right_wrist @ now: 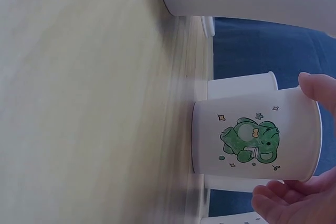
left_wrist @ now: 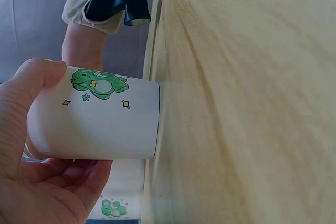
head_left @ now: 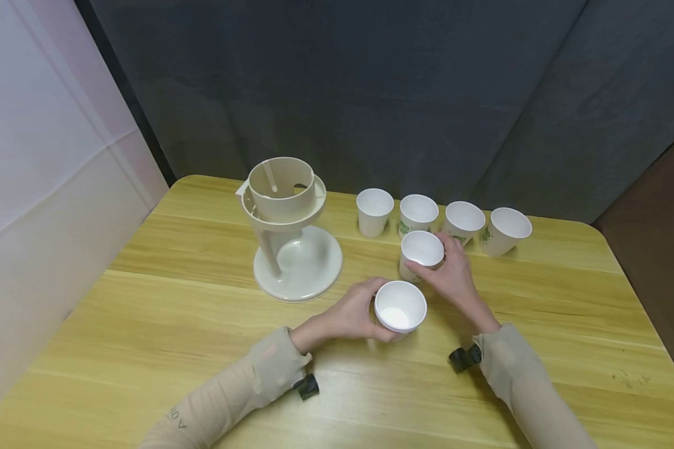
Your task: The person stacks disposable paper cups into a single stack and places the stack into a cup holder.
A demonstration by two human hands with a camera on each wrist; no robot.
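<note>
- Two held cups in head view: left cup (head_left: 400,305) nearer, right cup (head_left: 421,248) just beyond it and a bit right. Both over the middle of the table (head_left: 371,399), mouths up.
- Four row cups (head_left: 465,217) along the far edge, upright. Stand (head_left: 281,213) to their left, nothing seen in its ring.
- Step, my read: handling cups one per hand, either gathering or setting out; can't tell which. Next move likely calls for an even, light grip and keeping the right cup clear of the row. Thin walls could dent.
- Left hand (head_left: 355,312) comes in from near left, thumb on the near side, fingers round the far side. Right hand (head_left: 454,274) reaches in from near right, thumb near, fingers at the far right.
- Left wrist view: thumb and fingers spread cup-wide, gripping the left cup's upper part. Base at or just above the table; can't tell. Nested or single: can't tell.
- Right wrist view: right cup pinched by its rim, bear print (right_wrist: 251,141) facing the camera, lower wall free. Base looks down on the table. Left cup stands apart from it.
</note>
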